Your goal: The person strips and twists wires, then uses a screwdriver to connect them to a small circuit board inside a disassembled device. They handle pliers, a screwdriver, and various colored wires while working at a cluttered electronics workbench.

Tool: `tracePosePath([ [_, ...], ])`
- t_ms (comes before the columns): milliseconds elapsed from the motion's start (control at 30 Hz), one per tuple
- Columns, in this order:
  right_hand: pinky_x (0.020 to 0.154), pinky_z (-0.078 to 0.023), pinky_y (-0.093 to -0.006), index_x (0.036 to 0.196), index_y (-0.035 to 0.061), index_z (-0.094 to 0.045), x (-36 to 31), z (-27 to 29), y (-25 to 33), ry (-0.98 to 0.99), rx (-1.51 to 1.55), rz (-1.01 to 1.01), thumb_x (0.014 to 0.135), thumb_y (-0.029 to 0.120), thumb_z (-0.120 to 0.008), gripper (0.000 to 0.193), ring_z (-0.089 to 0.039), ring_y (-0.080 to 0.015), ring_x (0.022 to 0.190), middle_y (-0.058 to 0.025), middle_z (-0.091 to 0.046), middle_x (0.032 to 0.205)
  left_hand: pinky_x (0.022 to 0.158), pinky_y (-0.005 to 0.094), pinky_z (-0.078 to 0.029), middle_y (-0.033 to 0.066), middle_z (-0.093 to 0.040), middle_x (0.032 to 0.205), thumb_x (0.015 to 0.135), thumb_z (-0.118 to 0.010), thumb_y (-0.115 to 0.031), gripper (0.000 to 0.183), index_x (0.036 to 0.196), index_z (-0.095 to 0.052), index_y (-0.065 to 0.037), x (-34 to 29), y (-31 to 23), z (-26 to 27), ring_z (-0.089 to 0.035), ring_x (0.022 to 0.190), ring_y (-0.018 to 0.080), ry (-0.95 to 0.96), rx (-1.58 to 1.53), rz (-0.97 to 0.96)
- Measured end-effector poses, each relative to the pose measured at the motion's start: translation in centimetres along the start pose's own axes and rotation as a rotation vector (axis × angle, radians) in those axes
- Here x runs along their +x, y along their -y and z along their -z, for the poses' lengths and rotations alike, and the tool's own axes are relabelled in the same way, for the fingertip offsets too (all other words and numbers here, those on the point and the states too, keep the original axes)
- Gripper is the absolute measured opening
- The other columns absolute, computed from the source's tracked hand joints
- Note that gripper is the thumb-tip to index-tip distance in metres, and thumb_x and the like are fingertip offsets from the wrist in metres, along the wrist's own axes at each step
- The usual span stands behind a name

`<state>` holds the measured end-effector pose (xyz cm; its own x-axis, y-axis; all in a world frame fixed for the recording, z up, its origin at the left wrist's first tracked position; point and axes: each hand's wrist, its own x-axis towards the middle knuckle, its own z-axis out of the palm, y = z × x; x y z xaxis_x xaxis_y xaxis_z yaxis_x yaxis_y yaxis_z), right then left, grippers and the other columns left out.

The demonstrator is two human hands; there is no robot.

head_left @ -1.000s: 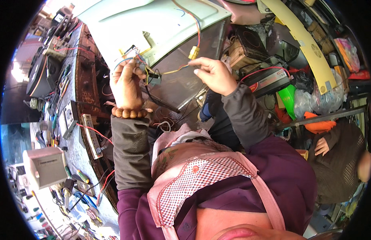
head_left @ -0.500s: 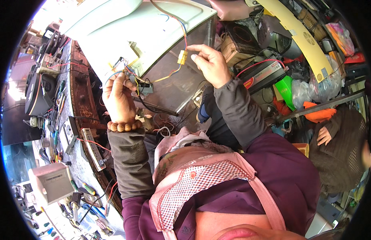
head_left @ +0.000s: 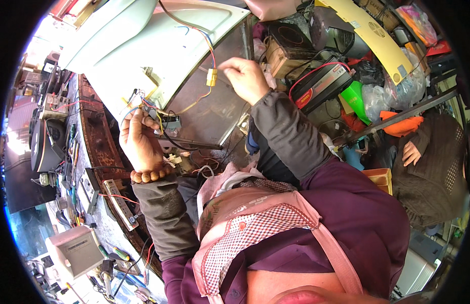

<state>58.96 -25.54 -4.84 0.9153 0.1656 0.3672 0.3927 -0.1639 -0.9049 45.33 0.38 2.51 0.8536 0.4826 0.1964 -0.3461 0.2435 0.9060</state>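
Note:
My left hand point(head_left: 139, 139), with a beaded bracelet at its wrist, pinches a bunch of thin wires point(head_left: 139, 105) at the lower edge of a white panel point(head_left: 184, 61). Beside those fingertips hangs a small grey box-like part point(head_left: 170, 123). My right hand point(head_left: 246, 80) is empty, its index finger and thumb bent but apart. Just left of its fingertips is a yellow plug connector point(head_left: 211, 77), with coloured wires point(head_left: 210, 45) running up from it and a yellow wire below. A narrow gap seems to separate fingers and connector.
At left is a workbench edge point(head_left: 100, 137) with a power strip point(head_left: 120, 204), screwdrivers and a beige box point(head_left: 75, 251). On the right are a black-and-red boxed device point(head_left: 323, 87), a metal bar point(head_left: 397, 117), plastic bags, and another person's hand point(head_left: 411, 153).
My right hand has drawn back a little from the yellow connector, its index finger less stretched. The whole view has shifted, with the panel now further left. My left hand keeps its pinch.

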Motion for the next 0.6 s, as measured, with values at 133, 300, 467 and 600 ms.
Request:
tracePosePath([
  [133, 0.069, -0.054, -0.0290, 0.111, 0.0012, -0.075, -0.1, 0.6, 2.0, -0.359, -0.060, 0.099, 0.101, 0.005, -0.065, 0.014, -0.068, -0.0102, 0.078, -0.0039, -0.076, 0.088, 0.064, 0.0282, -0.051, 0.0065, -0.067, 0.075, 0.104, -0.066, -0.007, 0.008, 0.104, -0.069, 0.001, 0.0, -0.1, -0.3, -0.060, 0.062, 0.0148, -0.041, 0.047, 0.003],
  [300, 0.074, -0.057, -0.0316, 0.110, -0.0015, -0.074, -0.8, -3.2, 7.1, -0.124, 0.216, 0.383, 0.100, 0.002, -0.069, 0.012, -0.075, -0.0191, 0.085, -0.0121, -0.079, 0.096, 0.067, 0.0313, -0.050, 0.0058, -0.064, 0.076, 0.105, -0.066, -0.009, 0.009, 0.104, -0.068, 0.000, -0.1, -0.1, -0.5, -0.059, 0.065, 0.0166, -0.016, 0.031, 0.027],
  [467, 0.065, -0.055, -0.0361, 0.104, -0.0010, -0.078, 2.4, -7.6, 12.8, 0.287, 0.057, 0.450, 0.097, 0.015, -0.073, 0.018, -0.073, -0.0274, 0.071, -0.0177, -0.076, 0.088, 0.062, 0.0301, -0.053, 0.0088, -0.068, 0.082, 0.104, -0.065, -0.006, 0.009, 0.105, -0.068, 0.003, 0.1, -0.1, 0.1, -0.061, 0.063, 0.0171, 0.022, -0.006, 0.016],
  [600, 0.061, -0.054, -0.0360, 0.101, 0.0012, -0.080, 2.1, -9.4, 12.3, 0.328, 0.125, 0.370, 0.097, 0.015, -0.073, 0.017, -0.071, -0.0237, 0.063, -0.0162, -0.075, 0.078, 0.059, 0.0294, -0.053, 0.0092, -0.069, 0.081, 0.105, -0.063, -0.004, 0.010, 0.104, -0.069, 0.003, -0.2, -0.4, -0.5, -0.063, 0.063, 0.0172, 0.013, -0.034, 0.027],
])
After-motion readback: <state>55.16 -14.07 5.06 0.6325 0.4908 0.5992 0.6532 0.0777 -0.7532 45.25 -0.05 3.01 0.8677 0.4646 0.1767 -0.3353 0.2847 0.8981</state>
